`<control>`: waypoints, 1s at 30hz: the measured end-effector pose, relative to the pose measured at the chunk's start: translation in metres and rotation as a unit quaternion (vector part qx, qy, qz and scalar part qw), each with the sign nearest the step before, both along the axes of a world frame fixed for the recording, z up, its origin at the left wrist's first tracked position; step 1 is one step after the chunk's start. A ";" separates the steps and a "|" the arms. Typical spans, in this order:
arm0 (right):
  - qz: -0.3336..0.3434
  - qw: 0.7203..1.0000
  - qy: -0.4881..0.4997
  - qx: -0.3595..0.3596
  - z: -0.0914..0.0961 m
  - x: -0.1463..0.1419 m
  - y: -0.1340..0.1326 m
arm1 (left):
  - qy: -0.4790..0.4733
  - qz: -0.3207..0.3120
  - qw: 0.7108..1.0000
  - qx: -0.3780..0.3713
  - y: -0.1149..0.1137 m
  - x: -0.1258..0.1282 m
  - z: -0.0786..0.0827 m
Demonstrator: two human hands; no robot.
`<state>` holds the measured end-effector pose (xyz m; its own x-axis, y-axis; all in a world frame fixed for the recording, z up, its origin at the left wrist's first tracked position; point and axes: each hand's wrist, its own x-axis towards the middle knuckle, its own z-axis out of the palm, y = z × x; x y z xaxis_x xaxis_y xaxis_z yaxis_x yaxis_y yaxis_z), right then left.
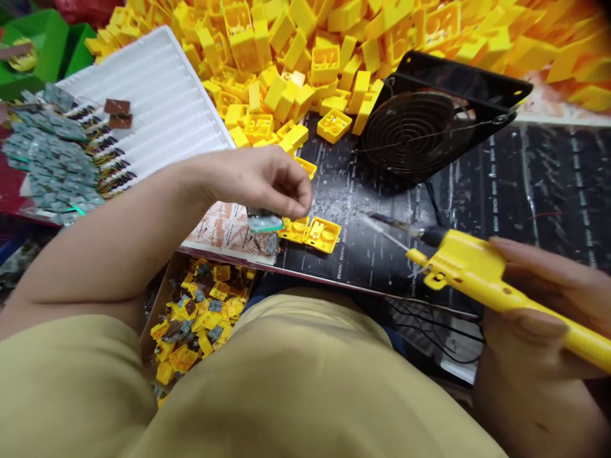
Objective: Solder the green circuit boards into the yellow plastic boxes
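My left hand (pixel 274 181) is above the bench with thumb and forefinger pinched together; whatever they hold, if anything, is too small to make out. Just under it shows a small grey circuit board (pixel 265 222) with a teal edge, partly covered by the hand. An open yellow plastic case (pixel 323 234) lies on the black bench mat beside these fingers. My right hand (pixel 539 318) is wrapped round a yellow soldering gun (pixel 477 267), whose dark tip and thin feed tube point left over the mat.
A black fan (pixel 415 127) stands on the mat, before a large heap of yellow cases (pixel 286 51). At left, a white ridged tray (pixel 157 83) bears wired grey boards (pixel 52 146). A box of yellow and grey parts (pixel 205 312) sits below the bench edge; black cables (pixel 429 331) hang at right.
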<state>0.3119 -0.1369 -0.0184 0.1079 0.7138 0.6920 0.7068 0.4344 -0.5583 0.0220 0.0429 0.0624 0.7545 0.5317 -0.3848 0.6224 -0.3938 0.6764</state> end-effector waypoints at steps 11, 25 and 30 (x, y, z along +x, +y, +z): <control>0.165 0.983 -0.074 -0.015 0.010 -0.024 0.007 | 0.146 -0.014 0.973 0.178 -0.020 0.025 -0.031; 0.206 0.961 -0.183 -0.017 0.026 -0.038 0.016 | 0.181 -0.018 0.948 0.261 -0.026 0.032 -0.034; 0.183 0.958 -0.214 -0.051 0.034 -0.024 0.017 | 0.162 -0.023 0.947 0.275 -0.026 0.032 -0.037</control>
